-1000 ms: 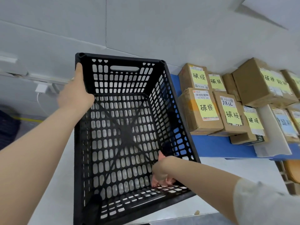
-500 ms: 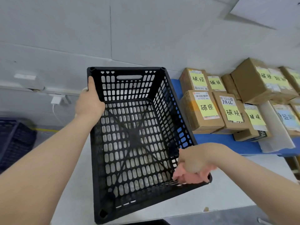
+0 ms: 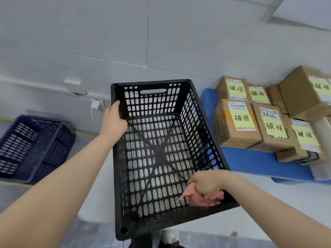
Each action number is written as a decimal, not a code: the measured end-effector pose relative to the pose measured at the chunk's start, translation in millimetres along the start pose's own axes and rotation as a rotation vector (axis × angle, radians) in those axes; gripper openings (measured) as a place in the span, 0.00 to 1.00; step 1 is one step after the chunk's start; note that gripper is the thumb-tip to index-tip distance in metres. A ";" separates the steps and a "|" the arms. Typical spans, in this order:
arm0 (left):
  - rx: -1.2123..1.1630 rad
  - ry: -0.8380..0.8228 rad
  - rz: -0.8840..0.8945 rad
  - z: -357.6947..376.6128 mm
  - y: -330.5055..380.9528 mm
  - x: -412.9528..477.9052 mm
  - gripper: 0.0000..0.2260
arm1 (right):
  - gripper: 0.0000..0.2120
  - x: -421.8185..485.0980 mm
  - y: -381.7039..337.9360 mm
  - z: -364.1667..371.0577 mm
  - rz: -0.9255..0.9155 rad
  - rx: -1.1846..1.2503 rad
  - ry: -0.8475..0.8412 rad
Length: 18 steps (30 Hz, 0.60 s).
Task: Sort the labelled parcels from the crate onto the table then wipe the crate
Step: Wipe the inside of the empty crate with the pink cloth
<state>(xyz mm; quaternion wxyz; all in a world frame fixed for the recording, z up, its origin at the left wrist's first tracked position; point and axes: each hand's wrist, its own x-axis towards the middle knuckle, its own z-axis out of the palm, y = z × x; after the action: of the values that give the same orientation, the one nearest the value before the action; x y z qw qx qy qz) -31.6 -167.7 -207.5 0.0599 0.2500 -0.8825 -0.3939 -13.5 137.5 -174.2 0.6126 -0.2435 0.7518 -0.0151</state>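
The black crate (image 3: 157, 153) sits on the white worktop (image 3: 98, 199) in the middle of the view, its open top facing up and its near end reaching the worktop's near edge. The left hand (image 3: 113, 120) grips the crate's left wall close to the far left corner, thumb on the outside and fingers curled over the rim. The right hand (image 3: 206, 184) is closed around a bunched pink cloth (image 3: 200, 198) and presses it against the inside of the near right corner. To the right, the brown parcels (image 3: 236, 122) stand packed together on a blue mat (image 3: 250, 158) (most carry yellow handwritten labels). Far left, on the floor, lies a dark blue crate (image 3: 32, 147).
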 end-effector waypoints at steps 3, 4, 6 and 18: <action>-0.009 0.065 -0.018 3.5 14.4 6.5 0.30 | 0.24 5.7 -1.5 -9.3 -0.004 0.028 0.034; 0.003 0.083 -0.020 3.9 18.4 11.4 0.29 | 0.24 8.6 -0.1 -11.1 0.010 0.056 0.062; 0.045 0.085 -0.005 2.4 25.5 23.0 0.25 | 0.22 15.8 3.2 -15.5 0.040 0.114 0.122; 0.347 -0.134 -0.102 4.9 -2.7 -123.3 0.30 | 0.08 66.7 -2.8 -11.4 0.208 0.126 -0.022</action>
<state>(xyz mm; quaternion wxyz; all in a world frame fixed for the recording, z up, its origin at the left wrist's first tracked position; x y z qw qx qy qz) 74.9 -105.7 -201.6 -0.0630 0.2741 -0.9254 -0.2541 -31.9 106.3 -231.4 0.6333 -0.1255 0.7637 0.0042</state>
